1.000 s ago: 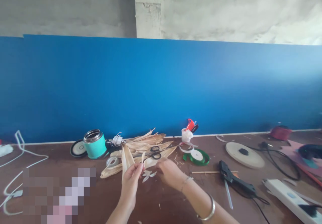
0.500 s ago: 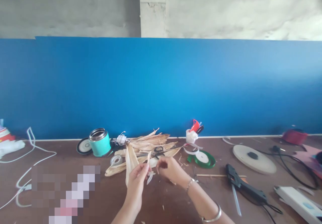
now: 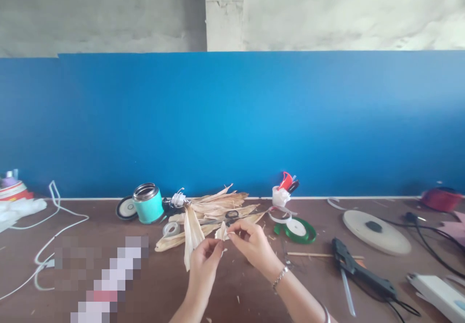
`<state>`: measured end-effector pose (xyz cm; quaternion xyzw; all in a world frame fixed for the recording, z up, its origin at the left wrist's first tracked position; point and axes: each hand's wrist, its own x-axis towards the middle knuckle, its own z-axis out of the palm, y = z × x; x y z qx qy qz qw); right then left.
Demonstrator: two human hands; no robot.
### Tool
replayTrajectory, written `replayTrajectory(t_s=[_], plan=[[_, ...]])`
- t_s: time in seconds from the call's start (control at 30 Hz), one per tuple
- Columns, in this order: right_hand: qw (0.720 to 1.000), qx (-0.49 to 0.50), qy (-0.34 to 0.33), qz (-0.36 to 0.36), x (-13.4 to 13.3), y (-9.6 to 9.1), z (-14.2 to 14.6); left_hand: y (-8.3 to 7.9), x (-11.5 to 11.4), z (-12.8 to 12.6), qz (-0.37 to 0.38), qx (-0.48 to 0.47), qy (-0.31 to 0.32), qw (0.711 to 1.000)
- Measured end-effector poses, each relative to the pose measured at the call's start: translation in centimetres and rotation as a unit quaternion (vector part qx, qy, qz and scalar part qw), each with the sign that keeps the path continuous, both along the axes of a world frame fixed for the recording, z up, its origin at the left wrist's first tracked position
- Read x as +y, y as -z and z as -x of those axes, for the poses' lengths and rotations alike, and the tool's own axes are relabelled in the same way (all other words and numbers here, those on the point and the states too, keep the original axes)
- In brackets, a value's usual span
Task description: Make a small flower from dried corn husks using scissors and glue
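Between my two hands is a small pale piece of dried corn husk (image 3: 222, 231). My left hand (image 3: 205, 259) pinches it from below with thumb and fingertips. The fingers of my right hand (image 3: 250, 239) are closed on its right edge. A broad husk strip (image 3: 192, 233) hangs just left of my left hand. Behind the hands lies a pile of dried husks (image 3: 218, 202), with black-handled scissors (image 3: 232, 214) partly seen on it. A roll of clear tape (image 3: 171, 229) sits on the husks at the left.
A turquoise thermos jar (image 3: 147, 207) stands at the back left by its lid (image 3: 127, 208). To the right are a green ribbon spool (image 3: 300, 231), a thin stick (image 3: 308, 254), a glue gun (image 3: 363, 269), a round pale lid (image 3: 378, 233) and a power strip (image 3: 439, 294). White cable (image 3: 54, 216) loops at left.
My right hand has moved in to the left and now grips the small husk piece with my left hand. The view has shifted slightly.
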<state>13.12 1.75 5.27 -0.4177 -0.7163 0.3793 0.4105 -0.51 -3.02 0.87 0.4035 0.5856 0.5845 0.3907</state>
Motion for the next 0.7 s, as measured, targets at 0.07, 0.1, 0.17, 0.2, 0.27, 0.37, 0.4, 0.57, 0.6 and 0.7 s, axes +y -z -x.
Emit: replayTrajectory(t_s=[0.07,0.1,0.17,0.2,0.27,0.37,0.4,0.57,0.6,0.7], plan=[[1.000,-0.018,0.006,-0.011,-0.18,-0.18,0.06,0.22,0.07,0.06,0.001,0.011,0.003,1.000],[1.000,-0.025,0.008,-0.012,-0.25,-0.25,0.09,0.29,0.08,0.06,0.002,0.013,0.004,1.000],[0.999,-0.036,0.009,-0.011,-0.31,-0.37,0.13,0.36,0.08,0.04,0.005,0.009,0.005,1.000],[0.999,-0.040,0.008,-0.008,-0.32,-0.43,0.14,0.38,0.07,0.03,0.007,0.006,0.006,1.000],[0.999,-0.045,0.003,-0.001,-0.31,-0.55,0.12,0.39,0.05,0.05,0.009,0.002,0.011,1.000],[0.999,-0.044,-0.006,0.001,-0.32,-0.70,0.11,0.45,0.02,0.10,0.003,0.005,0.022,1.000],[0.999,-0.041,-0.007,-0.001,-0.33,-0.70,0.12,0.49,0.02,0.11,0.001,0.008,0.024,1.000],[1.000,-0.028,-0.003,0.010,-0.30,-0.29,0.33,0.59,0.02,0.05,-0.007,0.040,0.019,0.999],[1.000,-0.025,-0.002,0.015,-0.27,-0.16,0.38,0.56,0.01,0.04,-0.011,0.050,0.017,0.999],[0.999,-0.022,0.002,0.032,-0.16,0.15,0.48,0.39,-0.08,0.04,-0.024,0.079,0.010,0.997]])
